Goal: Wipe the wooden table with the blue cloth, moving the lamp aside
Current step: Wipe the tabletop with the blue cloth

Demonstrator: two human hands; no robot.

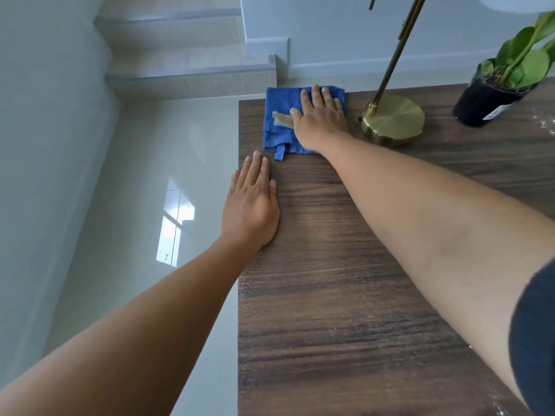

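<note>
Right hand (319,120), grip flat with fingers straight, presses the folded blue terry cloth (283,121) at the far corner of the dark wooden counter (345,265), just beside the round brass lamp base (393,120). Left hand (250,205), grip flat, rests on the counter edge nearer than the cloth.

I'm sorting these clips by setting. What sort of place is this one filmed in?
Probably a home, perhaps a hallway by a staircase. A wooden table holds a brass lamp and a potted plant, with tiled stairs and a glossy tiled floor beside it.
</note>
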